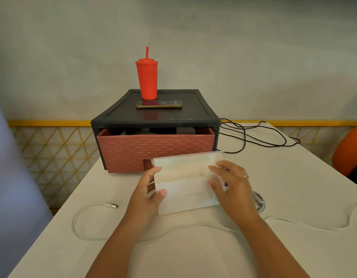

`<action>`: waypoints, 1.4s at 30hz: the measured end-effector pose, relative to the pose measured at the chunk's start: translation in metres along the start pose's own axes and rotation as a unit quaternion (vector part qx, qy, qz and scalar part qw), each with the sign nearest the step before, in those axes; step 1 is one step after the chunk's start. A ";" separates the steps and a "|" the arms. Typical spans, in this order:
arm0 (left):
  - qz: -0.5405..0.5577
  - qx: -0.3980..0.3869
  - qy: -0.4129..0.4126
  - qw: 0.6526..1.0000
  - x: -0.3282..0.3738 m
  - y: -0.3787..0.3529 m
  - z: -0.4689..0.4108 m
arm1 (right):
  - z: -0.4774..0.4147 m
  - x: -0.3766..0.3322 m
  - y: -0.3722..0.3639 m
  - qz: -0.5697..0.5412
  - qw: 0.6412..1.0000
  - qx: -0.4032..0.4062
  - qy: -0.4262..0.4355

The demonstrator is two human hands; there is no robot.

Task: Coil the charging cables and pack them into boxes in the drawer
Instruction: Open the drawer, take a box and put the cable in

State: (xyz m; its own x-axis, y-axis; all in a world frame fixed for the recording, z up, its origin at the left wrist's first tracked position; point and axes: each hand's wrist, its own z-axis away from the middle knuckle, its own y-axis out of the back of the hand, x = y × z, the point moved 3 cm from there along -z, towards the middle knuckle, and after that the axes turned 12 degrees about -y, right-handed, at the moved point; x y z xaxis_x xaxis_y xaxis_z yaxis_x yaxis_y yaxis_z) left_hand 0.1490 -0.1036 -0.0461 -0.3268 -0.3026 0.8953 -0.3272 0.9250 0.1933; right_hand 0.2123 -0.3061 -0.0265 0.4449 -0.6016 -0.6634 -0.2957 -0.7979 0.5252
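- The left hand [151, 189] grips the left end of a white rectangular cardboard box [185, 187], thumb on the front face and fingers curled round the back.
- The right hand [231, 185] holds the box's right end, its bent fingers [213, 167] pressed on the near face. There is a ring on one finger.
- The box sits on the white table [294, 257], just in front of the drawer, with its lid flap raised at the back. What is inside it cannot be seen.
- A small coil of white cable [259, 201] lies just right of the box, partly behind the right wrist.
- A long white charging cable [173, 230] lies loose and uncoiled across the table under both forearms. Its metal plug [114, 205] rests to the left of the left hand.
- A brick-patterned pinkish-red plastic drawer [155, 151] stands partly pulled out of a black plastic cabinet [193, 115]. Dark blocky shapes show inside it, too shadowed to identify.
- On the cabinet top stand a red lidded tumbler with a straw [146, 79] and a flat smartphone [159, 104], just in front of it.
- A thin black cable [253, 135] loops loose on the table, right of the cabinet.
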 end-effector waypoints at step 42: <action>-0.182 -0.085 -0.098 0.975 0.025 -0.006 0.011 | 0.001 0.002 0.020 0.082 0.989 -0.006 0.120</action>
State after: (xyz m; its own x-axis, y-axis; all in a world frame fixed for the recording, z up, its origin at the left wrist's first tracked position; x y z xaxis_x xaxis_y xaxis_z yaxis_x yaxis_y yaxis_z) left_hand 0.1328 -0.1196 -0.0297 -0.3858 -0.6406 0.6639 -0.3069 0.7677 0.5625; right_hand 0.2068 -0.3236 -0.0178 0.5805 -0.6949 -0.4244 -0.3704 -0.6895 0.6223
